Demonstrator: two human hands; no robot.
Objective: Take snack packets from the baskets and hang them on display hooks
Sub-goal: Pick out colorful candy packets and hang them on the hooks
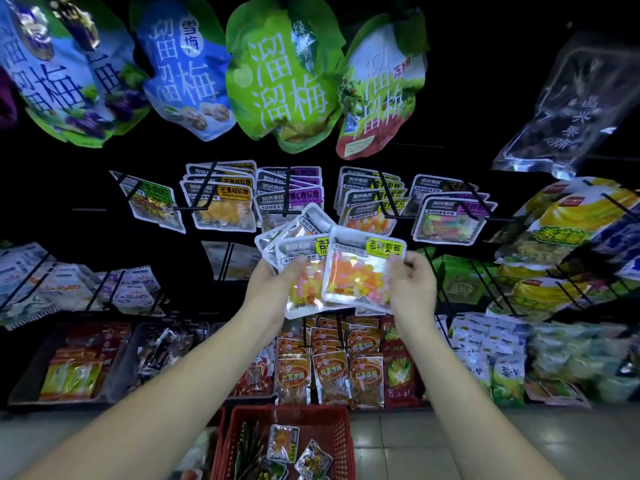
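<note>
My left hand (273, 282) grips a fanned stack of clear candy packets (298, 258) with yellow labels, thumb on the front one. My right hand (412, 284) pinches the right edge of one more such packet (360, 271), which overlaps the stack. Both are raised in front of the display rack. Just above and to the right, a hook (386, 195) carries matching yellow-label packets (372, 202). At my feet stands a red basket (341, 434) with a few loose packets (282, 443) inside.
Neighbouring hooks carry mango candy packets (221, 206), purple-label packets (291, 192) and others (446, 216). Large plum bags (280, 74) hang overhead. Lower shelves are packed with orange snack packs (330, 375) and black trays (65, 365). The floor at right is tiled.
</note>
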